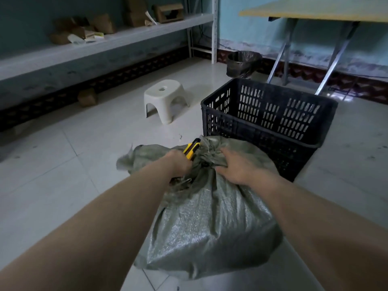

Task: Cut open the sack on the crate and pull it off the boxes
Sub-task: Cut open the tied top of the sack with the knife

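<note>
A grey-green woven sack [210, 223] bulges in front of me, its neck bunched and frayed at the top. My left hand [178, 162] is closed around a yellow-and-black utility knife [192, 149], held at the left side of the bunched neck. On the right side of the neck my right hand [237, 166] grips the sack fabric. Just behind the sack stands a black slotted plastic crate [270, 122]. Whatever fills the sack is hidden by the fabric, and what the sack rests on is hidden too.
A small white plastic stool [164, 99] stands on the tiled floor to the left of the crate. A lined waste bin [243, 63] and a folding table [315, 12] are at the back right. A long shelf [94, 47] with cardboard pieces runs along the left wall.
</note>
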